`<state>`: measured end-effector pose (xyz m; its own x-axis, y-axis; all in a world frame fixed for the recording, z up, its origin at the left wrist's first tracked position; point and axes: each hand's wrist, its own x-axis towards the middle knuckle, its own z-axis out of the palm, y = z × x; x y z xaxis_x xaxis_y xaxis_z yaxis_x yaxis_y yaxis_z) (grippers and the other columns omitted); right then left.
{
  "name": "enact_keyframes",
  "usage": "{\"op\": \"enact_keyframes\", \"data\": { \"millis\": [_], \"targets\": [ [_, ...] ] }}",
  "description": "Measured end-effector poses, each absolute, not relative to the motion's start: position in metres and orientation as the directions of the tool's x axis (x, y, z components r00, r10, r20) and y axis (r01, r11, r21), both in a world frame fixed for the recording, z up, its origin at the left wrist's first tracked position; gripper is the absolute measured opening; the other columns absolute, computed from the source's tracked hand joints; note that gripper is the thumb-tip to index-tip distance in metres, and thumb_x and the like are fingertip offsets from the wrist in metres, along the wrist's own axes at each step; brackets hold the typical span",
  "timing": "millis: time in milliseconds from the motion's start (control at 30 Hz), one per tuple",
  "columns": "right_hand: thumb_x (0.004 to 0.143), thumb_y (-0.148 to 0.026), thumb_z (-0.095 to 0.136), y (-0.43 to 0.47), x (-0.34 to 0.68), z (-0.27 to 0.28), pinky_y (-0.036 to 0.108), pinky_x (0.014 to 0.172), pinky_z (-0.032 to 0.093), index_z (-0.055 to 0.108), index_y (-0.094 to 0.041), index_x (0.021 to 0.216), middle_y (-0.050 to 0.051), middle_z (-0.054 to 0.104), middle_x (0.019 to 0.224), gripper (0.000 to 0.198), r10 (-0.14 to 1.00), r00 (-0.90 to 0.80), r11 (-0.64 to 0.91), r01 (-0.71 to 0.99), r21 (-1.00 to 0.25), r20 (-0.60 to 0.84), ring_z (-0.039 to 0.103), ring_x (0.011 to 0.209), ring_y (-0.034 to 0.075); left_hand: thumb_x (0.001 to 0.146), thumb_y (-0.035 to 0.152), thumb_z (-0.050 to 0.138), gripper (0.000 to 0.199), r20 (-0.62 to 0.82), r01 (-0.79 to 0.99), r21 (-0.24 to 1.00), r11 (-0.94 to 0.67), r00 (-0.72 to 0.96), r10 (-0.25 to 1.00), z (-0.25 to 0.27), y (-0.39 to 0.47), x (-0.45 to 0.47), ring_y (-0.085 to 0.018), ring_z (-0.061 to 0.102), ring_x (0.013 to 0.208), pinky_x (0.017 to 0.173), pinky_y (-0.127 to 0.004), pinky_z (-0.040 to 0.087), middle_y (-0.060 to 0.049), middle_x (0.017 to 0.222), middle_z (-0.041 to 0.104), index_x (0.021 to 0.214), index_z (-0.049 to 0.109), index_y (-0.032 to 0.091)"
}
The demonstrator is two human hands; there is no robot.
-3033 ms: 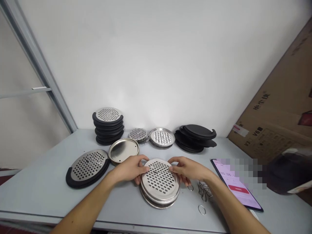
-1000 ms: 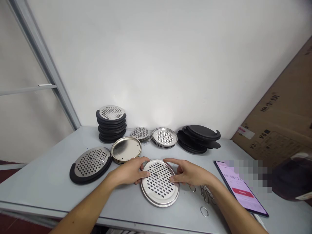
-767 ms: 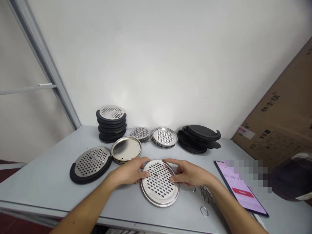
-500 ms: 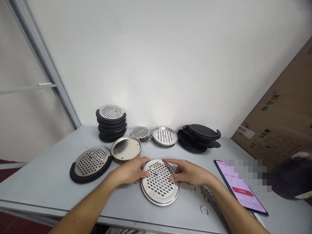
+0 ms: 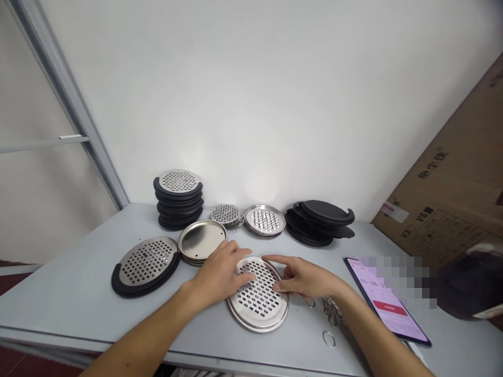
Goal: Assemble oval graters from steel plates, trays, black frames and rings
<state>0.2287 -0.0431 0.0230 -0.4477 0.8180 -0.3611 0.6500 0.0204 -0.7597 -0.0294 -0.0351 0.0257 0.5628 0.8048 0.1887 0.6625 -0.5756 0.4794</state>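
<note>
Round slotted metal plate (image 5: pixel 259 301) flat on grey table (image 5: pixel 204 335), near front edge, between my hands. My left hand (image 5: pixel 223 272): fingers spread over plate's left side, can't tell if touching. My right hand (image 5: pixel 308 277): thumb at slotted face, index stretched to far rim; can't tell if it's pinching. Shallow metal trays (image 5: pixel 202 242) stacked behind left hand; loose metal ring (image 5: pixel 324 335) near right wrist.
</note>
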Motion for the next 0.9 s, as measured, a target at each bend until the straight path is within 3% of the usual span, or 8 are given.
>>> {"op": "enact_keyframes", "data": {
  "millis": [100, 200, 400, 767, 900],
  "targets": [
    [0.083, -0.034, 0.066, -0.043, 0.23, 0.022, 0.017, 0.043, 0.039, 0.036, -0.028, 0.146, -0.005, 0.055, 0.065, 0.07, 0.823, -0.457, 0.041, 0.64, -0.768, -0.337, 0.05, 0.05, 0.009, 0.076, 0.046, 0.071, 0.055, 0.249, 0.497, 0.457, -0.737, 0.724, 0.643, 0.027, -0.044, -0.02, -0.03, 0.041, 0.124, 0.106, -0.044, 0.035, -0.008, 0.129, 0.053, 0.127, 0.058, 0.028],
    [0.087, -0.032, 0.061, -0.042, 0.231, 0.02, 0.017, 0.043, 0.04, 0.036, -0.028, 0.145, -0.003, 0.057, 0.07, 0.063, 0.824, -0.461, 0.038, 0.627, -0.778, -0.331, 0.052, 0.051, 0.009, 0.078, 0.048, 0.069, 0.053, 0.214, 0.413, 0.471, -0.779, 0.804, 0.555, 0.025, -0.049, -0.016, -0.032, 0.032, 0.134, 0.11, -0.047, 0.03, -0.007, 0.14, 0.047, 0.127, 0.059, 0.029],
    [0.087, -0.03, 0.059, -0.042, 0.231, 0.02, 0.017, 0.043, 0.04, 0.038, -0.026, 0.144, -0.001, 0.06, 0.073, 0.061, 0.823, -0.449, 0.02, 0.635, -0.772, -0.348, 0.053, 0.051, 0.009, 0.081, 0.046, 0.067, 0.052, 0.216, 0.393, 0.489, -0.779, 0.81, 0.544, 0.023, -0.05, -0.014, -0.03, 0.04, 0.128, 0.11, -0.046, 0.031, -0.006, 0.14, 0.049, 0.129, 0.058, 0.029],
    [0.087, -0.03, 0.059, -0.042, 0.231, 0.02, 0.017, 0.044, 0.04, 0.039, -0.025, 0.144, -0.002, 0.058, 0.072, 0.06, 0.819, -0.46, 0.026, 0.625, -0.78, -0.342, 0.053, 0.051, 0.009, 0.079, 0.048, 0.068, 0.052, 0.225, 0.397, 0.479, -0.783, 0.807, 0.546, 0.017, -0.047, -0.015, -0.029, 0.039, 0.129, 0.11, -0.042, 0.031, -0.005, 0.141, 0.047, 0.127, 0.06, 0.029],
    [0.087, -0.032, 0.058, -0.042, 0.228, 0.019, 0.019, 0.046, 0.04, 0.047, -0.02, 0.138, -0.001, 0.06, 0.068, 0.054, 0.85, -0.445, 0.066, 0.62, -0.782, -0.281, 0.051, 0.048, 0.008, 0.077, 0.047, 0.07, 0.057, 0.239, 0.38, 0.506, -0.774, 0.801, 0.549, 0.015, -0.046, -0.014, -0.028, 0.038, 0.13, 0.11, -0.041, 0.032, -0.005, 0.141, 0.048, 0.13, 0.058, 0.029]
  ]
}}
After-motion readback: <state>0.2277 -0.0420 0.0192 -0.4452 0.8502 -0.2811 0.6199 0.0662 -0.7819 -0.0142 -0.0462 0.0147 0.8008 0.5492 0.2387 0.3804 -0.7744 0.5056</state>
